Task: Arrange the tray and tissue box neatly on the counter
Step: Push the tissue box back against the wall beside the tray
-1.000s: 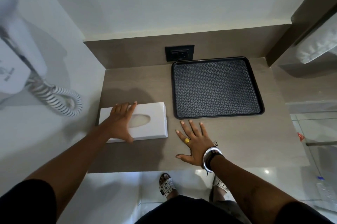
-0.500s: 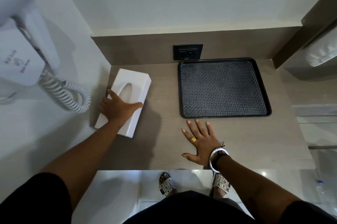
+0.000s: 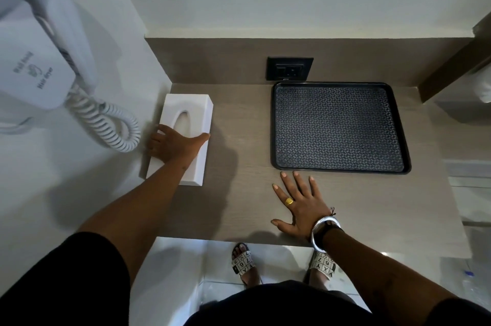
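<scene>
One tissue box (image 3: 186,137) and one tray (image 3: 338,126) lie on the counter (image 3: 239,206), well apart, with a bare strip of counter between them. The tissue box, white with an oval slot in its top, sits at the left of centre in the frame, its long side running toward the back wall and its left edge against or just beside the white side wall; contact there cannot be confirmed. The tray, black with a patterned floor and a raised rim, occupies the right of centre, its far edge close to the grey backsplash below one black wall socket (image 3: 290,69).

Two hands are in view. The left hand (image 3: 175,145) lies across the near half of the tissue box, fingers over its left edge and thumb at its right edge, spanning the box's width in a grip. The right hand (image 3: 300,203) rests flat on the counter, fingers spread wide and holding nothing, fingertips just short of the tray's near rim. It bears one gold ring (image 3: 289,201) and a silver bangle (image 3: 324,230) at the wrist.

Open counter remains in front of the tray, to its right, and in front of the box up to the near edge. One white wall-mounted hair dryer (image 3: 39,60) with a coiled cord (image 3: 106,121) hangs at upper left. Two sandalled feet show on the floor below the counter edge.
</scene>
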{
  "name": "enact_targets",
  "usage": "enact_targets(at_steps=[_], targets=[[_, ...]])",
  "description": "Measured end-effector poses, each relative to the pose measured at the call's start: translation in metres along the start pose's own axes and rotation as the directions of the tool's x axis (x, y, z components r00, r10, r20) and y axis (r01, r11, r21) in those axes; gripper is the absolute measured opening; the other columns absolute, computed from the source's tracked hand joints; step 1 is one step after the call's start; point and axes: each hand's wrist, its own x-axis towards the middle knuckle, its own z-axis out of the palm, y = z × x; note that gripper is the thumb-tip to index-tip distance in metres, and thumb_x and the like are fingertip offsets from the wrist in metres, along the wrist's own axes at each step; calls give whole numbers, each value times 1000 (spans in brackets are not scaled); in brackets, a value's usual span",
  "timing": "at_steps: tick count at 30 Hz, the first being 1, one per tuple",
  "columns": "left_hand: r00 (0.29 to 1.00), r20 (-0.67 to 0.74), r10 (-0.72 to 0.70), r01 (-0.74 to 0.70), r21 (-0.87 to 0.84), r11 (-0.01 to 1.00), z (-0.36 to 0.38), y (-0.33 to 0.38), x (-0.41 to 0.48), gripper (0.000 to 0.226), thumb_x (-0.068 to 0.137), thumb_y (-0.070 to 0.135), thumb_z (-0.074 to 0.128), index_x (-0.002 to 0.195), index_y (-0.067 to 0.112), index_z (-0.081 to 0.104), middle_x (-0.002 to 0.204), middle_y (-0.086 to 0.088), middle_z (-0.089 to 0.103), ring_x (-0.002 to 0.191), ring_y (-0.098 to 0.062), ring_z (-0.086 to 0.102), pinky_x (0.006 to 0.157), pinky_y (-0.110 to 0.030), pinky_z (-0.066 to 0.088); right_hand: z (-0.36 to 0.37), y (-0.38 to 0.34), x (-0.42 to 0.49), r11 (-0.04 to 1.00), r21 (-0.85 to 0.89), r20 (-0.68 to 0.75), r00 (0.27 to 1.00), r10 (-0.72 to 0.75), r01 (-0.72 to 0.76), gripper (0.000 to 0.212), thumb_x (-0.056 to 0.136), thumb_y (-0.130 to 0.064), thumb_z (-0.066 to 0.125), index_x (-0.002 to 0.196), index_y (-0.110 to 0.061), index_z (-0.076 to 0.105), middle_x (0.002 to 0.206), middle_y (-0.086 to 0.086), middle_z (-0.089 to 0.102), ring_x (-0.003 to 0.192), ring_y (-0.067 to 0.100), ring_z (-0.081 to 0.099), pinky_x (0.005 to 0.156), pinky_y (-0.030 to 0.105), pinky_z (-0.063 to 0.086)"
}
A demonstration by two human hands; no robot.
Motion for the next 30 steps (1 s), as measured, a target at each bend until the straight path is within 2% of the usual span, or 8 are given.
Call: enact_targets(at_steps=[2, 4, 7, 9, 11, 18, 24, 30], targets=[[997, -26, 76, -76, -14, 997, 0, -3, -9, 130, 62, 83, 62, 154, 7, 11, 159, -26, 17, 146, -46, 17, 118, -62, 15, 1, 1, 1, 1000, -2, 6, 1000, -4, 4, 91, 77, -80, 39, 150, -27, 31, 159, 9, 26, 144, 40, 24, 112, 64, 20], [955, -103, 279, -277, 35, 960, 0, -13, -22, 116, 72, 83, 50, 154, 9, 13, 162, -24, 11, 148, -44, 11, 119, -62, 9, 2, 1, 2, 1000, 4, 9, 1000, -5, 5, 90, 77, -79, 39, 150, -27, 30, 159, 9, 25, 144, 39, 24, 112, 64, 19], [739, -96, 667, -638, 218, 738, 1, -42, -38, 106, 78, 82, 38, 154, 12, 18, 163, -22, 12, 150, -40, 11, 120, -55, 2, 4, 2, 2, 1000, 0, 12, 1000, 1, -1, 89, 79, -78, 38, 152, -29, 24, 161, 7, 18, 146, 38, 17, 114, 63, 13], [632, -56, 773, -732, 285, 619, 2, -59, -41, 107, 78, 84, 32, 154, 10, 22, 162, -21, 16, 150, -40, 14, 120, -56, 7, 4, 2, 2, 1000, 0, 15, 1000, 4, -4, 89, 80, -77, 37, 152, -29, 23, 161, 7, 17, 146, 37, 16, 115, 62, 12], [592, -21, 806, -759, 324, 565, 4, -67, -41, 108, 77, 85, 29, 154, 10, 24, 163, -21, 15, 150, -39, 14, 121, -57, 10, 3, 3, 2, 1000, 2, 20, 1000, 1, -1, 88, 80, -76, 39, 152, -28, 25, 161, 8, 20, 146, 38, 18, 114, 62, 14], [592, 8, 806, -756, 351, 552, 5, -57, -26, 108, 76, 87, 33, 155, 14, 21, 163, -17, 16, 150, -37, 14, 120, -59, 13, 3, 2, 4, 1000, -4, 28, 1000, -1, 1, 87, 79, -75, 41, 151, -27, 29, 160, 9, 24, 145, 39, 22, 113, 63, 17], [627, 33, 778, -734, 360, 576, 1, -43, 4, 107, 76, 87, 26, 156, 15, 15, 164, -16, 13, 151, -35, 11, 121, -59, 11, 5, 3, 4, 1000, 7, 25, 1000, -5, 5, 88, 79, -75, 42, 151, -27, 29, 159, 10, 25, 144, 40, 24, 112, 65, 20], [629, 52, 776, -736, 362, 572, 1, -24, 30, 106, 77, 86, 25, 155, 15, 16, 164, -17, 14, 151, -35, 13, 119, -59, 6, 9, 3, 4, 1000, 19, 13, 1000, 8, -8, 86, 82, -75, 38, 153, -30, 18, 162, 7, 15, 147, 37, 12, 114, 63, 10]])
